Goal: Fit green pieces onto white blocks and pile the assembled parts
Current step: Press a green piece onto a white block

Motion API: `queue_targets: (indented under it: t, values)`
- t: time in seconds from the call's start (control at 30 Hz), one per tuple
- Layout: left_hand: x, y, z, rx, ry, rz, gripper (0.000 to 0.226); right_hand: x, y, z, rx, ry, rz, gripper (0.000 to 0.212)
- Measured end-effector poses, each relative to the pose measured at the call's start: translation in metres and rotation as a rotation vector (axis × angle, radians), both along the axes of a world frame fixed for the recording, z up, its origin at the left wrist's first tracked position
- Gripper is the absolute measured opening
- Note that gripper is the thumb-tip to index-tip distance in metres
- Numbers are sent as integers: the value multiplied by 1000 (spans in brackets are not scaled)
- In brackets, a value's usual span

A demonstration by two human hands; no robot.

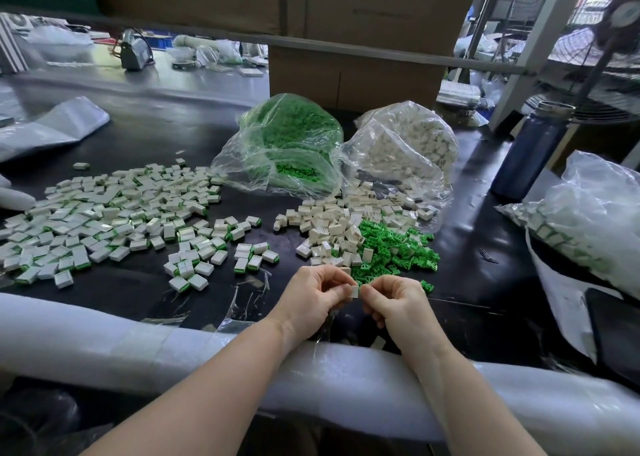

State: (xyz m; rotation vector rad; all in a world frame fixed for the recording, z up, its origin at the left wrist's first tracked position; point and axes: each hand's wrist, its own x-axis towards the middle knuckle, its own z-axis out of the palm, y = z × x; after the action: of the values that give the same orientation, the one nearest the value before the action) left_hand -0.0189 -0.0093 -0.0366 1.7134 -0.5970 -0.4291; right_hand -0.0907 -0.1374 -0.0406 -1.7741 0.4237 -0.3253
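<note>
My left hand [313, 294] and my right hand [398, 301] meet above the table's near edge and pinch one small white block [354, 291] between their fingertips. Whether a green piece is on it is hidden by the fingers. Just beyond the hands lie loose white blocks [332, 227] and a heap of loose green pieces [394, 251]. A wide spread of assembled white-and-green parts [114, 213] covers the table to the left.
Behind the heaps lie a clear bag of green pieces [287, 140] and a clear bag of white blocks [408, 144]. A dark blue bottle [531, 150] stands at the right, with a bag of parts [581, 223] beside it. White foam padding [173, 344] lines the near edge.
</note>
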Motion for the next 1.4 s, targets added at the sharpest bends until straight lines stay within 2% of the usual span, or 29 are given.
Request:
queue_targets:
  t: [0.27,0.47,0.53,0.73,0.83,0.9,1.07,1.2,1.4]
  values:
    - [-2,1,1,27,-19,-55,11,-2,-1,0,-22,25,50,24]
    - [-1,-3,-2,30,-56,0,10,0,0,-1,41,-94,-12,9]
    - [-1,-5,-4,49,-82,-2,9,0,0,-1,76,-116,-30,10]
    - [-2,-3,-6,131,-331,6,28,0,-1,-2,97,-134,-76,14]
    - [-2,-4,-7,114,-400,60,11,-1,-2,-1,142,-145,-72,14]
    - [-1,-4,-7,107,-381,67,9,-1,-2,0,181,-161,-67,14]
    - [0,-4,-4,63,-183,31,14,-3,-1,0,185,-168,-32,14]
    - [0,-2,-1,-2,-72,16,10,-3,-1,0,130,-174,-40,15]
    - [0,-3,-2,7,-37,-23,8,-2,1,-1,46,-158,-58,19]
